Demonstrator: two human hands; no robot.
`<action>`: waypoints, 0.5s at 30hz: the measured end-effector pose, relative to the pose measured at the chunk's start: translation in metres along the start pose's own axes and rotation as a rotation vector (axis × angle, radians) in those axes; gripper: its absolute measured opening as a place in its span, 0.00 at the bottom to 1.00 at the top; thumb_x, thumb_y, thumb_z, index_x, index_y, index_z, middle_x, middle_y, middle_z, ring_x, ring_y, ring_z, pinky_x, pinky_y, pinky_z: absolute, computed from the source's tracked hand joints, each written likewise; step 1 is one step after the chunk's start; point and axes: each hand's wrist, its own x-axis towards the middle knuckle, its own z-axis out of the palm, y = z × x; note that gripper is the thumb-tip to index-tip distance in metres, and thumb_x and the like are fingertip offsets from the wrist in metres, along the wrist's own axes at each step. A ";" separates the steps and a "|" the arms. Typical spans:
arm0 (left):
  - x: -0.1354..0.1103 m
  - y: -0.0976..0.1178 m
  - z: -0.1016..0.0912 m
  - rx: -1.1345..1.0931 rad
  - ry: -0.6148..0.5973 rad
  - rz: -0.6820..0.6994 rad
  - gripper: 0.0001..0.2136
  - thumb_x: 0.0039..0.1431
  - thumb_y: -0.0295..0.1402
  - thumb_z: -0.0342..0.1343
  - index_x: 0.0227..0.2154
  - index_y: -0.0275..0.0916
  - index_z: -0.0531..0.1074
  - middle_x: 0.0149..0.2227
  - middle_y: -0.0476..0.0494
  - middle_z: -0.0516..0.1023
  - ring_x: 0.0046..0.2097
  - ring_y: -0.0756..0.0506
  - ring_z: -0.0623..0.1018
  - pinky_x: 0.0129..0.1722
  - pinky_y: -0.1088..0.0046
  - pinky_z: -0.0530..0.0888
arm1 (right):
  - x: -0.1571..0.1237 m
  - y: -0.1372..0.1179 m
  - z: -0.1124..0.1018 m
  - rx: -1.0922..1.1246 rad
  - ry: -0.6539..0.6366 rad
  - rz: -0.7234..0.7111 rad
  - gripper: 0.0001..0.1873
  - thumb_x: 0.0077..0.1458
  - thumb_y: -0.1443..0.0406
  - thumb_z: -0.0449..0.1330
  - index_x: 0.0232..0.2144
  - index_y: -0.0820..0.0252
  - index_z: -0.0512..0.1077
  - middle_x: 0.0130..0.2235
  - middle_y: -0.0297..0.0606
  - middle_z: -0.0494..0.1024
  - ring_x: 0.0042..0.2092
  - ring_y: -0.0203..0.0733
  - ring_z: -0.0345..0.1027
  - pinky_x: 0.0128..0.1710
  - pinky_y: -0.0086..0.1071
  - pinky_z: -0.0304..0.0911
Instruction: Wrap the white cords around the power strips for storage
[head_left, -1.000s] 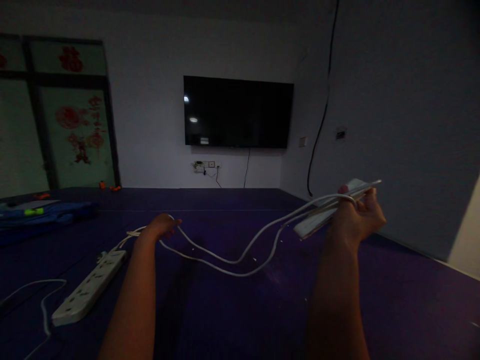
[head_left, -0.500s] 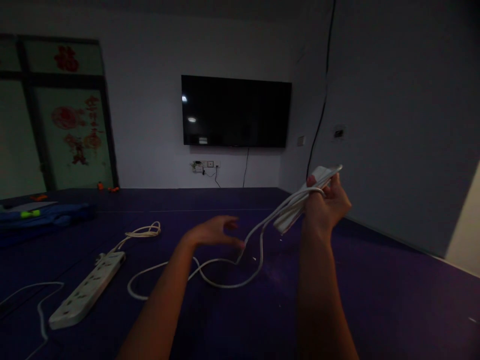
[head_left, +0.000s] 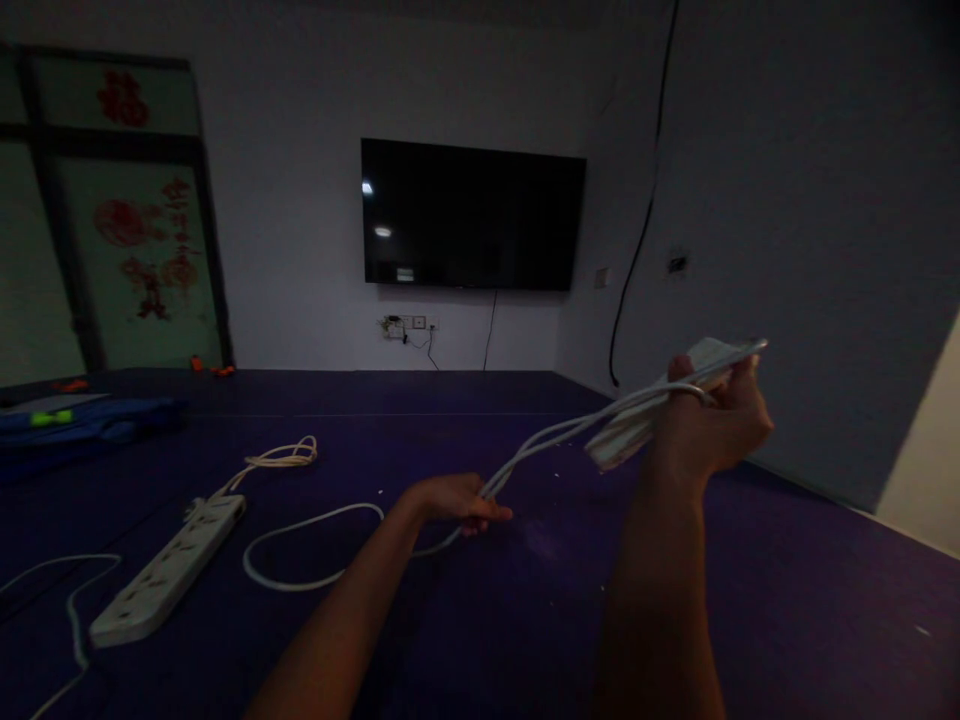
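A long white power strip (head_left: 626, 432) is raised above the purple surface at the right, with my right hand (head_left: 716, 415) closed around it and around loops of its white cord. From there the cord (head_left: 559, 432) runs down to the left in roughly parallel strands. My left hand (head_left: 465, 500) is closed on these strands, low over the surface. Beyond it, a loose loop of the cord lies to the left, partly behind my left forearm. The end of the strip within my right palm is hidden by the fingers.
A second white power strip (head_left: 172, 572) lies at the left, its cord (head_left: 289, 455) coiled behind it. Another thin white cable (head_left: 75, 610) lies at the left edge. Blue cloth (head_left: 105, 420) with a lime-green item sits farther back. A black cable (head_left: 645, 215) hangs on the right wall.
My right hand has moved right with the power strip, stretching the strands. My left hand has moved right and closed on the cord.
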 end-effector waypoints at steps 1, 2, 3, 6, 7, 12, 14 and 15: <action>-0.005 0.003 -0.011 -0.025 0.103 0.023 0.20 0.42 0.47 0.61 0.10 0.37 0.65 0.10 0.52 0.63 0.15 0.53 0.61 0.17 0.75 0.58 | 0.001 -0.002 -0.005 -0.091 0.045 0.066 0.33 0.51 0.52 0.56 0.58 0.54 0.58 0.48 0.44 0.72 0.45 0.56 0.69 0.41 0.49 0.63; -0.011 0.006 -0.023 -0.051 0.204 0.054 0.21 0.41 0.48 0.61 0.09 0.38 0.63 0.10 0.53 0.61 0.15 0.54 0.60 0.17 0.75 0.57 | 0.001 -0.003 -0.009 -0.194 0.067 0.136 0.34 0.48 0.52 0.58 0.57 0.50 0.61 0.47 0.44 0.73 0.44 0.57 0.70 0.40 0.50 0.63; -0.017 0.010 -0.035 -0.080 0.302 0.091 0.21 0.41 0.47 0.61 0.10 0.38 0.61 0.10 0.55 0.59 0.15 0.55 0.58 0.17 0.76 0.56 | 0.002 -0.004 -0.011 -0.295 0.048 0.197 0.33 0.46 0.51 0.60 0.55 0.47 0.63 0.46 0.43 0.74 0.44 0.59 0.69 0.39 0.51 0.63; -0.042 0.028 -0.063 -0.182 0.552 0.222 0.20 0.41 0.44 0.62 0.12 0.39 0.57 0.12 0.59 0.55 0.15 0.57 0.54 0.18 0.78 0.57 | 0.001 0.002 -0.009 -0.476 -0.230 0.240 0.34 0.44 0.50 0.61 0.55 0.47 0.65 0.46 0.49 0.74 0.45 0.63 0.68 0.36 0.50 0.63; -0.052 0.036 -0.069 -0.215 0.610 0.267 0.21 0.42 0.42 0.61 0.12 0.39 0.56 0.12 0.60 0.53 0.15 0.58 0.53 0.19 0.79 0.59 | -0.001 0.006 -0.004 -0.496 -0.350 0.224 0.34 0.44 0.50 0.61 0.54 0.49 0.65 0.46 0.51 0.74 0.45 0.63 0.68 0.36 0.48 0.63; -0.103 0.071 -0.074 -0.548 0.757 0.481 0.10 0.50 0.31 0.57 0.18 0.36 0.64 0.15 0.60 0.54 0.15 0.59 0.53 0.24 0.80 0.67 | -0.031 0.036 0.041 -0.409 -0.874 0.067 0.32 0.41 0.51 0.63 0.49 0.53 0.70 0.37 0.42 0.78 0.39 0.50 0.72 0.33 0.36 0.63; -0.116 0.079 -0.073 -0.706 0.787 0.547 0.04 0.52 0.27 0.54 0.24 0.33 0.69 0.16 0.59 0.57 0.14 0.60 0.52 0.23 0.82 0.67 | -0.048 0.043 0.061 -0.375 -1.035 0.009 0.30 0.40 0.53 0.64 0.48 0.54 0.72 0.35 0.39 0.78 0.37 0.46 0.72 0.32 0.32 0.62; -0.121 0.082 -0.073 -0.743 0.814 0.560 0.03 0.53 0.26 0.53 0.26 0.33 0.70 0.16 0.59 0.58 0.14 0.61 0.52 0.22 0.83 0.67 | -0.056 0.045 0.069 -0.369 -1.113 -0.010 0.29 0.41 0.53 0.64 0.47 0.53 0.72 0.34 0.38 0.78 0.36 0.44 0.72 0.31 0.30 0.61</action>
